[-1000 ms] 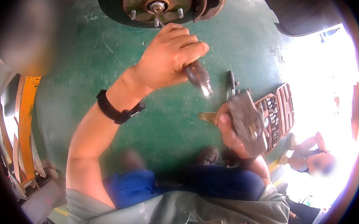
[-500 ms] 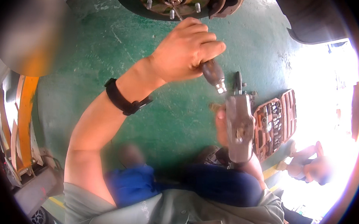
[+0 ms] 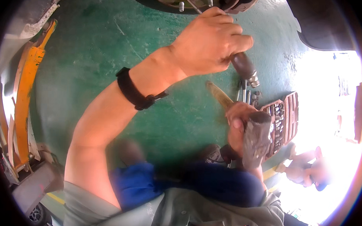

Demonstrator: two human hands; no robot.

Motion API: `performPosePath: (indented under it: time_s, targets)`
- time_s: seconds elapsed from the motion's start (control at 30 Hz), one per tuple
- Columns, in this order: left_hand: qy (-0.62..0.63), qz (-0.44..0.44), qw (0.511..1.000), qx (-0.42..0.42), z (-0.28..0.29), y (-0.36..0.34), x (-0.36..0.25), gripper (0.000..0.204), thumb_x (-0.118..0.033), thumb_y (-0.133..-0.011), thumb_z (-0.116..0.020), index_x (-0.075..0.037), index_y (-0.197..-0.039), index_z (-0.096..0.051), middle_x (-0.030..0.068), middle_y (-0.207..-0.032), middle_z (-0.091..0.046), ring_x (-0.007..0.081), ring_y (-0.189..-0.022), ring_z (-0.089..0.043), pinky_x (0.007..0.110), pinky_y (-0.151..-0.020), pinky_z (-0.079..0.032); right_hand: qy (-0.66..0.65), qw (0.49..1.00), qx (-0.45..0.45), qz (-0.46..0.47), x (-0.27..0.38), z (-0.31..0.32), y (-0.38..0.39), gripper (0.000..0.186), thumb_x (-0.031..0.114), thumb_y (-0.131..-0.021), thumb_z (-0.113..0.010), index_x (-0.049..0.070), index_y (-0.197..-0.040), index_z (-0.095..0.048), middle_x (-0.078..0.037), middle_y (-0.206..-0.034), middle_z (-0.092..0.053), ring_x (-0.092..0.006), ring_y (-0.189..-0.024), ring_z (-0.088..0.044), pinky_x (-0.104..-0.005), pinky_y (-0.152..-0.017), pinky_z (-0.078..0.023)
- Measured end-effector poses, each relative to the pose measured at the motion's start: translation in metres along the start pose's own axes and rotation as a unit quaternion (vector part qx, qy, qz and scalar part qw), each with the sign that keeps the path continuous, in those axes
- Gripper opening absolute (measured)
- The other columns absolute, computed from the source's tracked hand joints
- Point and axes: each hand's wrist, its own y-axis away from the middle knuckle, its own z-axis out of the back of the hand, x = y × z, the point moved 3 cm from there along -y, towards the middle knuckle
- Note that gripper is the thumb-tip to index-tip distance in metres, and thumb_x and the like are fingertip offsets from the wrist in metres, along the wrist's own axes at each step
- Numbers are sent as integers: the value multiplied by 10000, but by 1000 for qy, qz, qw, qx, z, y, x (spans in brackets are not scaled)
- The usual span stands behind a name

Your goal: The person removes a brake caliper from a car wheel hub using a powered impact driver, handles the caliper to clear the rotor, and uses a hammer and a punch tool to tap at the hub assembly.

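My left hand (image 3: 209,44) is closed round a screwdriver (image 3: 242,65) with a dark handle and a metal end cap. Its thin shaft points up and left to the middle of a wheel hub (image 3: 171,0), where studs stick out; the picture's top edge cuts off the tip's contact. Lower right, my right hand (image 3: 236,125) grips a hammer (image 3: 256,139) by its wooden handle. The worn grey head is nearest the camera, below the screwdriver's end cap and apart from it.
An open tool case (image 3: 282,120) with sockets lies on the green floor (image 3: 169,112) at the right, several hand tools (image 3: 245,91) beside it. An orange metal post (image 3: 28,87) stands left. A dark curved panel (image 3: 323,22) hangs upper right. Another person (image 3: 306,169) is farther right.
The hammer has tipped down and away from the screwdriver's end cap, bringing its wooden handle into sight. My left hand and the screwdriver appear farther right and higher as the view shifts.
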Motion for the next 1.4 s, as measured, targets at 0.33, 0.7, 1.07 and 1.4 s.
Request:
performPosePath:
  time_s: [0.33, 0.7, 1.07, 1.4]
  targets:
    - [14, -75, 997, -1, 14, 2, -2, 402, -161, -643, -737, -66, -1027, -667, 35, -738, -551, 274, -714, -547, 380, -785, -419, 170, 985, -20, -8, 10, 3, -1, 170, 151, -782, -764, 69, -871, -645, -81, -798, -658, -267, -671, -646, -356, -637, -518]
    - [39, -91, 994, -35, 5, 6, 6, 579, -82, -616, -732, -77, -1178, -592, 74, -945, -598, 278, -898, -584, 421, -888, -411, -152, 987, -28, 45, 34, 3, -9, 166, 144, -835, -757, 47, -923, -655, -102, -759, -611, -283, -633, -613, -359, -643, -527]
    - [-4, -66, 998, 9, 12, 2, -5, 517, -79, -637, -702, -80, -1148, -621, 102, -902, -599, 305, -871, -591, 432, -877, -419, -8, 993, -38, -112, 25, 16, 17, 248, 207, -809, -787, 26, -923, -662, -100, -885, -673, -223, -752, -666, -348, -702, -535]
    - [10, -35, 999, 3, 11, -4, -4, 573, -104, -617, -729, -81, -1174, -594, 97, -935, -596, 294, -898, -587, 437, -916, -411, -109, 994, -19, -24, 36, 23, -13, 452, 401, -947, -670, 54, -689, -537, -51, -676, -542, -186, -635, -548, -308, -560, -417]
